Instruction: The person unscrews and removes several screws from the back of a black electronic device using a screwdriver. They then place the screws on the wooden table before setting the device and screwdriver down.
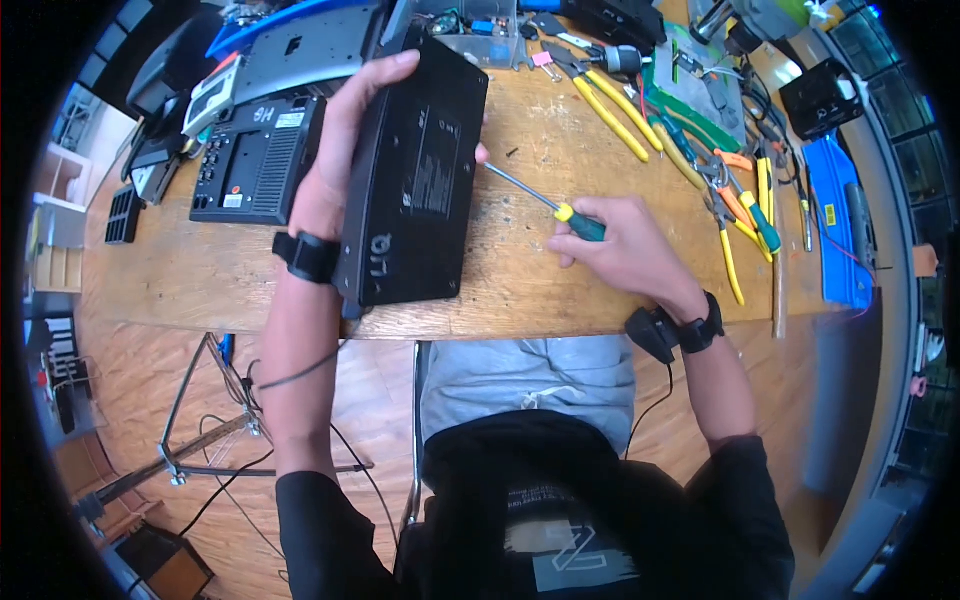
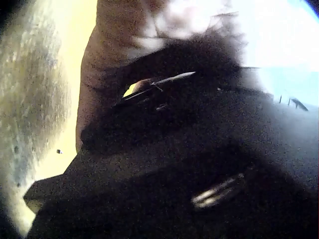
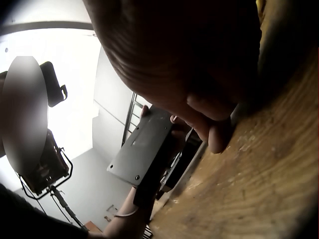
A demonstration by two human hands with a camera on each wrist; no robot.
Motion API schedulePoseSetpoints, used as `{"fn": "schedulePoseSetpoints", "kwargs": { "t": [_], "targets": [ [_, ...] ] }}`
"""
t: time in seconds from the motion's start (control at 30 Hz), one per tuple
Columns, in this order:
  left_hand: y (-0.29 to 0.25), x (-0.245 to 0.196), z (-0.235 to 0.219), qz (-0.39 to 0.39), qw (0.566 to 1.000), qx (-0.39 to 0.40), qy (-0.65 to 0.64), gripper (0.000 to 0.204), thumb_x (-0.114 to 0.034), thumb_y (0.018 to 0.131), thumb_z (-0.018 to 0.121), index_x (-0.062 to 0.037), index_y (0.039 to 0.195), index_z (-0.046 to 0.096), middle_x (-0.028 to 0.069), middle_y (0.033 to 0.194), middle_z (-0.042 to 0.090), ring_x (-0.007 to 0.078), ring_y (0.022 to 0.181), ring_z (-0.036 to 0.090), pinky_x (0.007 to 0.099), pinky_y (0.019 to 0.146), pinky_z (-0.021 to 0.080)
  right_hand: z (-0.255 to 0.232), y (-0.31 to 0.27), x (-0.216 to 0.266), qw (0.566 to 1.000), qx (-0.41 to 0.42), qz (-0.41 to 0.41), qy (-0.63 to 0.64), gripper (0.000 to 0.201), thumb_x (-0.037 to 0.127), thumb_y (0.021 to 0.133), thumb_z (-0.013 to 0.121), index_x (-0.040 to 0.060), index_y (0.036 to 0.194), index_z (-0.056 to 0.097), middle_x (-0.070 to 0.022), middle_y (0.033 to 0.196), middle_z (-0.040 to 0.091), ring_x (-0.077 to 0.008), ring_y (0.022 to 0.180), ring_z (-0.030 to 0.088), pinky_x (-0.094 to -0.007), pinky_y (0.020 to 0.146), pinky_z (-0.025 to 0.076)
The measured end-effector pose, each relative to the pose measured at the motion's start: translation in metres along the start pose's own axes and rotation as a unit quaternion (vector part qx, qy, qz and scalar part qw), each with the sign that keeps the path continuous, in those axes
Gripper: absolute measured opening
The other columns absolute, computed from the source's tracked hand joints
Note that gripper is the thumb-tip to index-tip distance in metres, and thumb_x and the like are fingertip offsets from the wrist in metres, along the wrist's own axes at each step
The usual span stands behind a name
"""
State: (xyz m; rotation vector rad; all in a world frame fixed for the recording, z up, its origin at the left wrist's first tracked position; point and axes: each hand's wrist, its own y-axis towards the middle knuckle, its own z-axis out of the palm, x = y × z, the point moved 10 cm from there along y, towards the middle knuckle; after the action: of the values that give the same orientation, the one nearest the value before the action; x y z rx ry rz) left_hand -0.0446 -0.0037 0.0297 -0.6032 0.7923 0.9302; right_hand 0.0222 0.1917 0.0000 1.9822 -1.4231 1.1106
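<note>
My left hand (image 1: pixel 345 135) grips a flat black electronic device (image 1: pixel 425 190) by its left side, thumb along the top edge and a fingertip showing at the far right edge. The device is tilted up over the wooden table, its label and a handwritten mark visible. In the right wrist view the device (image 3: pixel 142 144) shows screws at its corners. My right hand (image 1: pixel 635 245) holds a screwdriver (image 1: pixel 582 225) by its green and yellow handle. Its shaft slants up-left, the tip close to the device's right edge and the left fingertip. The left wrist view is dark and blurred.
A small dark screw (image 1: pixel 513 152) lies on the table (image 1: pixel 560 310). Yellow-handled pliers (image 1: pixel 615 115), other hand tools and a blue case (image 1: pixel 840 220) are on the right. Another black device (image 1: pixel 250 160) sits at the left, below a grey panel (image 1: pixel 300 60). A clear parts bin (image 1: pixel 480 50) stands behind.
</note>
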Motion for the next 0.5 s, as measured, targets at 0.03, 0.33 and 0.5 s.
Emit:
{"fn": "schedulePoseSetpoints", "kwargs": {
  "t": [0.03, 0.33, 0.5],
  "targets": [
    [-0.007, 0.000, 0.001, 0.006, 1.000, -0.014, -0.004, 0.055, -0.045, 0.098, 0.058, 0.0062, 0.117, 0.066, 0.0210, 0.098, 0.076, 0.0332, 0.079, 0.077, 0.0372, 0.068, 0.065, -0.003, -0.002, -0.004, 0.999, -0.005, 0.018, 0.035, 0.017, 0.015, 0.088, 0.078, -0.0012, 0.088, 0.073, -0.0100, 0.076, 0.074, -0.0178, 0.062, 0.067, -0.0358, 0.062, 0.050],
    [-0.061, 0.075, 0.037, -0.019, 0.989, -0.072, -0.131, 0.053, -0.045, 0.099, 0.055, 0.0019, 0.120, 0.064, 0.0176, 0.099, 0.073, 0.0306, 0.083, 0.075, 0.0376, 0.071, 0.062, -0.011, -0.015, -0.028, 0.942, -0.007, 0.087, 0.323, 0.015, 0.014, 0.096, 0.075, 0.0011, 0.102, 0.067, -0.0096, 0.087, 0.076, -0.0007, 0.047, 0.045, -0.0184, 0.043, 0.028],
    [-0.072, 0.107, 0.057, 0.014, 0.999, -0.029, -0.038, 0.054, -0.034, 0.098, 0.059, 0.0000, 0.139, 0.048, 0.0181, 0.106, 0.071, 0.0233, 0.088, 0.071, 0.0344, 0.078, 0.059, -0.006, -0.020, 0.004, 0.896, 0.041, 0.047, 0.439, 0.017, 0.013, 0.098, 0.072, 0.0007, 0.107, 0.065, -0.0134, 0.094, 0.077, -0.0012, 0.047, 0.044, -0.0189, 0.042, 0.028]
  ]
}}
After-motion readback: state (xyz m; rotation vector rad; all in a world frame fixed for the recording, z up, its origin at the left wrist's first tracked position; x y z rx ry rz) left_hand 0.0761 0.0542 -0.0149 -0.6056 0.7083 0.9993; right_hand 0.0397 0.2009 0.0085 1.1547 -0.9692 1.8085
